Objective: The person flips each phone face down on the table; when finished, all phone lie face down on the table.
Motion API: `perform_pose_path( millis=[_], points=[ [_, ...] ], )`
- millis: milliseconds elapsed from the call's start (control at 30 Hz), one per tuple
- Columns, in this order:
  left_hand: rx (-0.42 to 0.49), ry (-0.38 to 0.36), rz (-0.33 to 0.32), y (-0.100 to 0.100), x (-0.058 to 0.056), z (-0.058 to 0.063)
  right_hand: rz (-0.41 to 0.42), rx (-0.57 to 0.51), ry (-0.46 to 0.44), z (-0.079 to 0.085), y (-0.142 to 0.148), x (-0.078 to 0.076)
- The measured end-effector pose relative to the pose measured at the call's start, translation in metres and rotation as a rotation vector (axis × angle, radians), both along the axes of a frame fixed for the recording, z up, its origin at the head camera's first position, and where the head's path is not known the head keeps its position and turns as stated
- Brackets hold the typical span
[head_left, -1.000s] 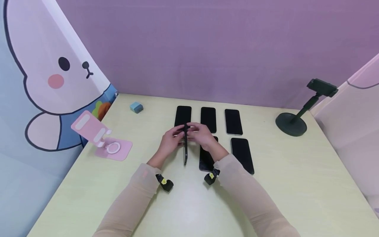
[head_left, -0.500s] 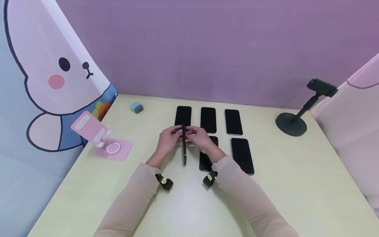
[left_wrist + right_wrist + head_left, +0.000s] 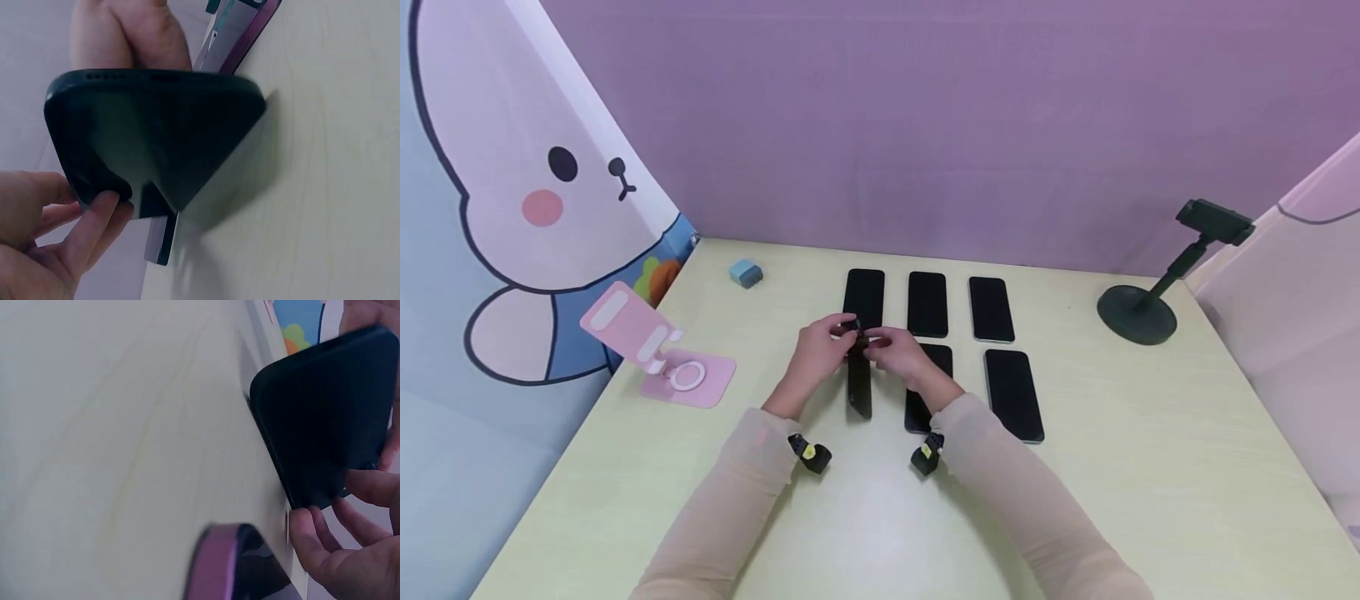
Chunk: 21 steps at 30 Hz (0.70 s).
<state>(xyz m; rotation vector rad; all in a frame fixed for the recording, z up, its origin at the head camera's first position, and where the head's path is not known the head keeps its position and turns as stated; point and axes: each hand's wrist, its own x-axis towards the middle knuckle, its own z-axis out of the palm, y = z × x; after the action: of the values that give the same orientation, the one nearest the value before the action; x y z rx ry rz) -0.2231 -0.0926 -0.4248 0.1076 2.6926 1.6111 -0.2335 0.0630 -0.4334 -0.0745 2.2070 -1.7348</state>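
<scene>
Left hand (image 3: 818,350) and right hand (image 3: 898,353) pinching a held phone (image 3: 859,383) over the bench (image 3: 880,517).
Each grip is narrow, thumb and fingers closed on the far end of the held phone, which tilts between the hands, near end free. Three back phones (image 3: 928,304) lie flat beyond; two front phones (image 3: 1015,396) lie to the right, one partly hidden by the right hand.

Your right hand (image 3: 898,354) is partly hiding the phone beneath it (image 3: 919,414) in the head view. Left wrist view's left edge is cutting off your left hand (image 3: 53,261).
</scene>
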Motion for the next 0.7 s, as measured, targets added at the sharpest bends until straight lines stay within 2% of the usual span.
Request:
perform_pose_path(
  millis=[100, 233, 467, 700],
  points=[
    [-0.075, -0.003, 0.012, -0.004, 0.0, 0.0, -0.015, 0.014, -0.012, 0.0, 0.001, 0.0],
    [-0.126, -0.009, 0.028, -0.008, -0.003, -0.005, -0.028, 0.037, -0.008, -0.001, 0.0, -0.001],
    [-0.175, -0.021, 0.053, -0.014, -0.007, -0.012, -0.031, 0.124, 0.028, -0.005, -0.001, -0.005],
    [-0.188, -0.041, 0.057, -0.019, -0.008, -0.018, -0.044, 0.282, 0.12, -0.007, -0.003, -0.006]
  ],
)
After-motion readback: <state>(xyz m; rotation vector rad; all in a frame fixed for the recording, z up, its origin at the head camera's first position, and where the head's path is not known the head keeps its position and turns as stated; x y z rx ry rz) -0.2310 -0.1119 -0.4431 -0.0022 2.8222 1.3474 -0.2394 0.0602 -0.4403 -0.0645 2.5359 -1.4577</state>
